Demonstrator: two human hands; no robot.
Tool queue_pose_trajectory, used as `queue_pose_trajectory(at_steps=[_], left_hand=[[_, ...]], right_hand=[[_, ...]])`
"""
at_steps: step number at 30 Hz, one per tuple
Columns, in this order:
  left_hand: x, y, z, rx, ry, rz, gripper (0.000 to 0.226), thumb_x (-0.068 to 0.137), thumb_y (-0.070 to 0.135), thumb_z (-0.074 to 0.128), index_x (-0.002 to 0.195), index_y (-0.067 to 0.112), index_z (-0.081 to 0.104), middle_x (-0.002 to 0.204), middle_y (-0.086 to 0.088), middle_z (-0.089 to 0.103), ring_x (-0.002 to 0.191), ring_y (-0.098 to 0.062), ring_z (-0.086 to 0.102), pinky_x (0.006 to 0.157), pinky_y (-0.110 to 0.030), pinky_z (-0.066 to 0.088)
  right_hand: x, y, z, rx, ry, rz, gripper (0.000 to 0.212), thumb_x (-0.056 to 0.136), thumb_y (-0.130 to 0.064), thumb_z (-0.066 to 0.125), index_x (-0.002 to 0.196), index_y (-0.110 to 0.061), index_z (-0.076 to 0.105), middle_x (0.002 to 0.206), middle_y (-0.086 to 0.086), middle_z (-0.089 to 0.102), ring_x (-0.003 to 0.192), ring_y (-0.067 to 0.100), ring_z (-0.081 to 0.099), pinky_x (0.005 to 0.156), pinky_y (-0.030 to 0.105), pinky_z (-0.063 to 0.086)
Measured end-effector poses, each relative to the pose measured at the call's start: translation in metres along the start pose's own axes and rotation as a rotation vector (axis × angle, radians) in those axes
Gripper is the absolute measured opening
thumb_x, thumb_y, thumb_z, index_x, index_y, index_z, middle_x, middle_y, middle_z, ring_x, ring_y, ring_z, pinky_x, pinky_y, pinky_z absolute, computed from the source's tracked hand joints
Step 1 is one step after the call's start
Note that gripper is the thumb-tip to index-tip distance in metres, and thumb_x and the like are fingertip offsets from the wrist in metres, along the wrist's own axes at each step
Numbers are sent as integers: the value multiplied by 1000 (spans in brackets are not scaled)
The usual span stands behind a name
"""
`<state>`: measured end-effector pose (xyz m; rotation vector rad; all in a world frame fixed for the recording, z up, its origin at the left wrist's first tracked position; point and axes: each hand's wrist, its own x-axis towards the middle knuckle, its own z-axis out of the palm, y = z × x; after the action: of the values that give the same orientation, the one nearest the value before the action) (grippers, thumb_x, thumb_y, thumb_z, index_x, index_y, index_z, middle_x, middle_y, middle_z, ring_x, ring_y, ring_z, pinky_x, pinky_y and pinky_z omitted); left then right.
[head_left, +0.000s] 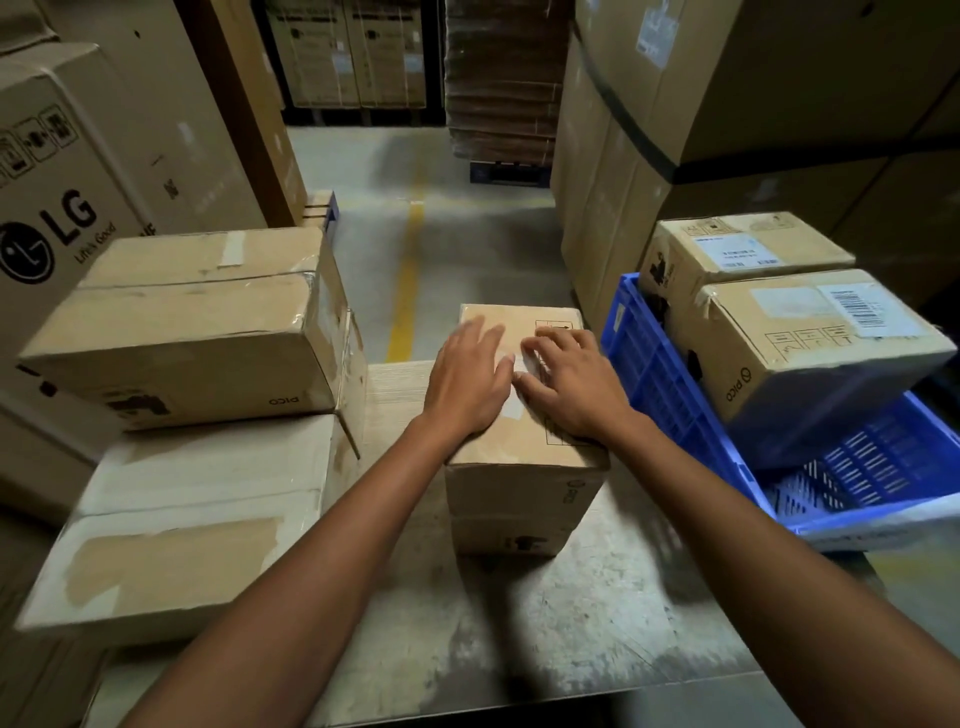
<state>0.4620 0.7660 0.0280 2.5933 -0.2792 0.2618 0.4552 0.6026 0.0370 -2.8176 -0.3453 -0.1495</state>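
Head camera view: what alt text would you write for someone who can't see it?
A person's left hand and right hand lie flat on top of a small cardboard box on a grey table in a warehouse. Larger boxes are stacked to the left, and a blue crate on the right holds two more boxes.

Left hand (470, 382) and right hand (576, 387) are pressing flat, seemingly on tape, atop the box (519, 467) sitting on the counter (545, 623).
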Motion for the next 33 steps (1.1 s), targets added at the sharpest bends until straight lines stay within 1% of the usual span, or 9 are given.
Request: queue_pose_trajectory(at_steps=[3, 5, 7, 11, 16, 19, 25, 29, 33], left_hand=[[-7, 1, -3, -206, 127, -212, 54, 104, 40, 42, 153, 16, 34, 161, -11, 27, 148, -28, 26, 117, -43, 30], [-9, -4, -3, -438, 72, -463, 58, 104, 49, 36, 153, 17, 32, 157, -9, 34, 142, -29, 36, 110, -43, 35], [-13, -12, -1, -680, -42, -631, 65, 101, 60, 30, 148, 16, 40, 148, -7, 48, 134, -30, 46, 103, -39, 38], [-29, -12, -8, -947, -116, -616, 65, 99, 67, 26, 130, 20, 59, 122, 0, 65, 113, -23, 62, 101, -41, 49], [-51, -20, -8, -1087, -132, -526, 79, 83, 87, 33, 136, 34, 57, 128, 6, 67, 116, -17, 64, 104, -44, 48], [-61, -26, -7, -1127, -40, -446, 82, 81, 87, 38, 143, 34, 49, 134, 6, 62, 123, -16, 60, 107, -44, 46], [-85, -37, -1, -1368, 147, -584, 76, 86, 77, 41, 107, 5, 56, 99, -13, 69, 99, -29, 66, 86, -45, 55], [-111, -59, 29, -1424, 102, -761, 112, 66, 87, 59, 132, -3, 48, 126, -28, 61, 118, -42, 60, 104, -59, 47], [-133, -71, 53, -1320, -43, -766, 81, 78, 81, 55, 127, 17, 65, 125, -16, 67, 117, -37, 63, 103, -62, 46]], right_hand=[[-11, 7, 7, 321, 283, 370, 61, 101, -54, 43, 151, -19, 38, 156, 7, 37, 140, 25, 36, 112, 48, 37], [-17, 11, 12, 590, 240, 631, 71, 98, -66, 32, 152, -20, 36, 152, 10, 46, 137, 27, 46, 109, 50, 41], [-22, 8, 9, 853, 86, 704, 66, 99, -69, 24, 130, -21, 58, 122, 8, 69, 108, 21, 69, 89, 42, 55], [-42, -6, -4, 1212, 22, 683, 57, 105, -58, 24, 107, -22, 68, 91, 1, 75, 77, 11, 74, 66, 25, 58], [-67, -9, -2, 1299, 93, 523, 66, 106, -56, 17, 108, -14, 67, 77, -2, 74, 72, 12, 73, 61, 22, 56], [-74, -14, 6, 1359, 196, 459, 64, 102, -60, 24, 120, -12, 62, 94, 6, 74, 85, 21, 73, 73, 34, 60], [-81, -13, 35, 1447, 373, 797, 65, 100, -67, 27, 84, -12, 58, 88, 6, 66, 87, 21, 63, 74, 37, 48], [-98, -13, 65, 1406, 312, 954, 59, 105, -54, 37, 71, -11, 58, 67, 5, 66, 67, 19, 64, 65, 33, 49], [-114, -5, 86, 1250, 162, 991, 47, 105, -39, 47, 74, -7, 63, 61, 3, 67, 60, 19, 63, 65, 35, 49]])
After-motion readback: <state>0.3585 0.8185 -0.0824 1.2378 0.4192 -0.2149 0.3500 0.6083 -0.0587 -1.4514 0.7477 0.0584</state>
